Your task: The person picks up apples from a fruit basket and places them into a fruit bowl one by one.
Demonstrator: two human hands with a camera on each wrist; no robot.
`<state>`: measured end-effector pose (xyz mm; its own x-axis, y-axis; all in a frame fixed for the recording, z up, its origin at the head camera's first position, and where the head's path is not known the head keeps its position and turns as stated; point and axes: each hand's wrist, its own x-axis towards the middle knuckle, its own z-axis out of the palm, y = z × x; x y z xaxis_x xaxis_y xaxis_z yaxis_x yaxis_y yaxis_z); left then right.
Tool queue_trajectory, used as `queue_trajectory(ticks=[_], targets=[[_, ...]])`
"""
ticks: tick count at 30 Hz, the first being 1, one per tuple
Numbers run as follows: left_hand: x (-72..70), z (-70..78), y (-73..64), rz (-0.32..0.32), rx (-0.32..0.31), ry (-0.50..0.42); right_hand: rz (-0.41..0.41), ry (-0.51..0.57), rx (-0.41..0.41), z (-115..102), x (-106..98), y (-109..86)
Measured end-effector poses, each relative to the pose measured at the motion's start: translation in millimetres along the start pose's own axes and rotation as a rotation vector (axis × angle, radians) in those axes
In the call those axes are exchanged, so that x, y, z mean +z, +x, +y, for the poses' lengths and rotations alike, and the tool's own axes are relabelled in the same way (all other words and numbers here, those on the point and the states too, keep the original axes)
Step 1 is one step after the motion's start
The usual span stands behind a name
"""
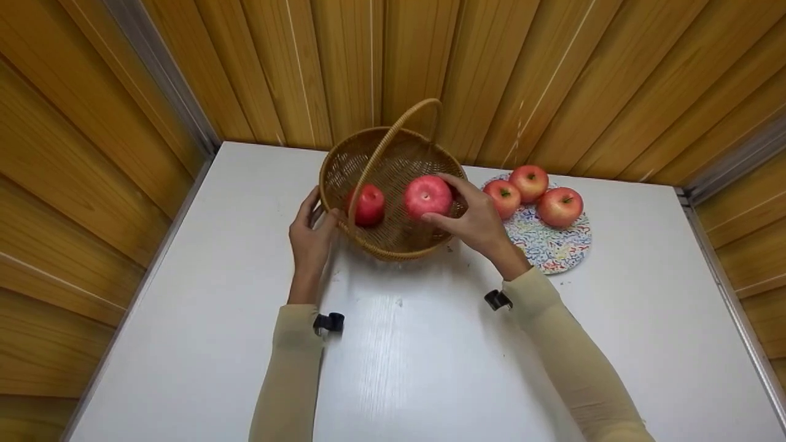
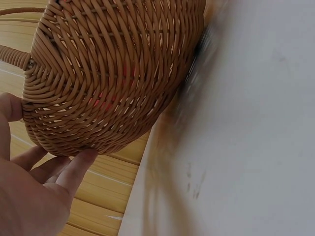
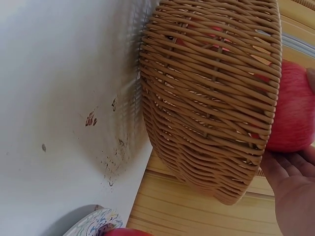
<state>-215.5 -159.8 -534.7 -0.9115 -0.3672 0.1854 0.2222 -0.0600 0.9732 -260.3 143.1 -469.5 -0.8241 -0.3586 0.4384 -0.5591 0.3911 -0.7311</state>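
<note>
A brown wicker basket (image 1: pixel 399 248) with an arched handle stands at the back of the white table. My left hand (image 1: pixel 311 242) holds its left rim, thumb at the edge and fingers against the outer weave, as the left wrist view (image 2: pixel 37 196) also shows. One red apple (image 1: pixel 370 205) lies inside, partly behind the handle. Between thumb and fingers, my right hand (image 1: pixel 476 218) grips a pinkish-red apple (image 1: pixel 428 196) over the right side of the basket. In the right wrist view this apple (image 3: pixel 293 108) shows at the rim, partly hidden by the weave.
Right of the basket, a round plate (image 1: pixel 552 248) with a colourful speckled pattern bears three red apples (image 1: pixel 560 207) toward its back. Wood-patterned walls (image 1: pixel 479 80) enclose the white table (image 1: pixel 399 344) at the back and sides.
</note>
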Motion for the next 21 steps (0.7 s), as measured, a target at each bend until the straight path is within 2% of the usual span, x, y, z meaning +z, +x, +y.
queue_trajectory(ticks=[4, 11, 18, 21], targets=[[-0.8, -0.7, -0.5, -0.006, 0.001, -0.008, 0.022, 0.054, -0.004, -0.1, -3.4, -2.1], [-0.9, -1.6, -1.0, -0.018, 0.000, -0.013, 0.077, 0.052, 0.038, -0.8, -10.1, -7.6], [-0.4, -0.4, -1.4, -0.016, -0.008, -0.021, 0.101, 0.146, 0.043, 1.4, -16.9, -14.3], [-0.5, -0.2, -1.5, -0.018, -0.014, -0.039, 0.116, 0.156, 0.064, 2.9, -19.7, -17.5]])
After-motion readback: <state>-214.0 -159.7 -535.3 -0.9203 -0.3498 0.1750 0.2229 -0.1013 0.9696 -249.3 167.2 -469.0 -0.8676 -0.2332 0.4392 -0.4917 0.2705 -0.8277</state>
